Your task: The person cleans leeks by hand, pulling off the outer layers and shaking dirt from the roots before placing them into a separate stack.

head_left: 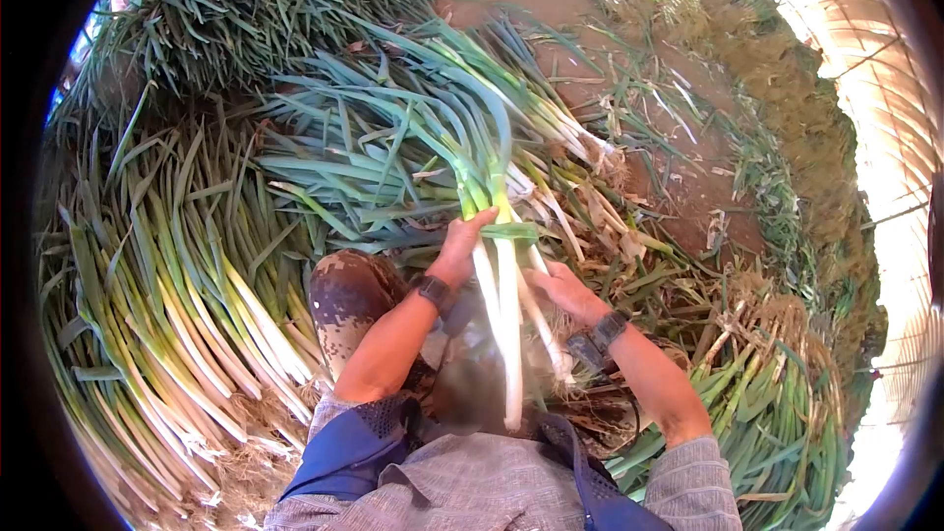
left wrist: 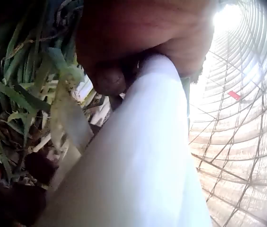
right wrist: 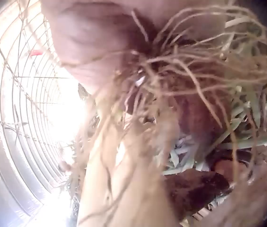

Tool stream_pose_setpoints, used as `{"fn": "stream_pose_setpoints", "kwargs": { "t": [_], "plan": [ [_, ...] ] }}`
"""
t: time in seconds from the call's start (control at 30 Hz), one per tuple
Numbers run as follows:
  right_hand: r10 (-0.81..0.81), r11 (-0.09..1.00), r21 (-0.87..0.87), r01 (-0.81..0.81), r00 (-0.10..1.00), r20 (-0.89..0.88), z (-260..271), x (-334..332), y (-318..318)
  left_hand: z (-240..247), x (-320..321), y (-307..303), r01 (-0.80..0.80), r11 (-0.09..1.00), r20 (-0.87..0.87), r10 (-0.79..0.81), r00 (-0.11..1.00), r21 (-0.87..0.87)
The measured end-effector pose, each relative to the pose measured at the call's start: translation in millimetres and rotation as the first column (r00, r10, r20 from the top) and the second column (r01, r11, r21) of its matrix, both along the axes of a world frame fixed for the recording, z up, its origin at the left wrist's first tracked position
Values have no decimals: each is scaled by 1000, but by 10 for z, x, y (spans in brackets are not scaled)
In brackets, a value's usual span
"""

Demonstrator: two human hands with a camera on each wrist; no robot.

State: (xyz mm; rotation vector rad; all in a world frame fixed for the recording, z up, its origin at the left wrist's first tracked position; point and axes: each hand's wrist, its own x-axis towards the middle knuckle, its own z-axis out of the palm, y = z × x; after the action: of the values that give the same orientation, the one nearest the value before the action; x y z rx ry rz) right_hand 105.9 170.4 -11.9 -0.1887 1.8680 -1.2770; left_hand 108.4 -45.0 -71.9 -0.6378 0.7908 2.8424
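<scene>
Several leeks with long white stalks (head_left: 508, 334) and green leaves are held over the person's lap, their roots toward the body. The left hand (head_left: 459, 244) grips them from the left where white turns green; its curled fingers (left wrist: 109, 80) lie behind a thick white stalk (left wrist: 138, 142) in the left wrist view. A green leaf band (head_left: 509, 231) crosses the stalks between the hands. On the other side, the right hand (head_left: 568, 293) holds a thinner stalk. In the right wrist view, thin roots (right wrist: 195, 80) partly hide the right hand (right wrist: 105, 42) above pale stalks (right wrist: 119, 175).
Leeks lie in a wide row (head_left: 197, 334) at the left. A dense green heap (head_left: 265, 10) is at the upper left, loose leeks (head_left: 344, 152) lie ahead, and another pile (head_left: 767, 413) is at the lower right. Bare soil (head_left: 688, 187) and a ribbed translucent wall (head_left: 905, 236) lie to the right.
</scene>
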Motion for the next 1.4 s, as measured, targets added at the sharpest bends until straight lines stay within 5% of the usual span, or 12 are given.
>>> {"fn": "stream_pose_setpoints", "kwargs": {
  "t": [0.1, 0.17, 0.33, 0.47, 0.53, 0.77, 0.97, 1.13, 1.17, 1.2, 1.23, 1.4],
  "plan": [
    [138, 871, 490, 17, 950, -279, -164, -312, 367, 284, 24, -108, -46, 998, 0, 46, 999, 42],
    [-54, 888, 367, 277, 855, -516, -496, -508, 918, 329, -11, -214, -85, 991, -35, 89, 995, 102],
    [-706, 706, -201, 679, 696, -130, 429, -431, 642, 200, -86, -319, -180, 980, -38, 178, 983, -88],
    [-410, 902, -326, 282, 796, -446, 696, -218, 170, -53, -26, -152, -10, 948, 58, 30, 998, -318],
    [-267, 960, -74, 270, 807, -527, 393, -163, -101, 49, 71, -131, 38, 829, 47, -14, 999, -558],
    [84, 991, 112, -67, 985, -151, 192, 239, -379, -421, 21, -10, -36, 834, 125, 125, 984, -551],
    [-24, 996, 83, 16, 995, 99, 491, 391, -573, 101, -13, -22, -327, 902, -94, 313, 945, -282],
    [-187, 970, -188, 152, 965, -183, 648, 108, -515, 745, 74, -144, -59, 864, 1, 68, 998, -500],
    [-203, 966, -205, 155, 949, -239, 723, -64, -526, 587, 135, -54, -87, 831, -137, 14, 991, -549],
    [-91, 986, -168, 6, 859, -504, 581, -313, -454, 304, 206, -15, -234, 489, -398, -263, 879, -840],
    [-117, 986, -150, 66, 924, -365, 646, -411, -473, 548, 314, 64, 109, 822, -76, -181, 981, -559],
    [-195, 977, 61, 205, 971, -140, -176, -591, -181, -790, 148, 38, 42, 789, 131, 48, 990, -613]
  ]
}}
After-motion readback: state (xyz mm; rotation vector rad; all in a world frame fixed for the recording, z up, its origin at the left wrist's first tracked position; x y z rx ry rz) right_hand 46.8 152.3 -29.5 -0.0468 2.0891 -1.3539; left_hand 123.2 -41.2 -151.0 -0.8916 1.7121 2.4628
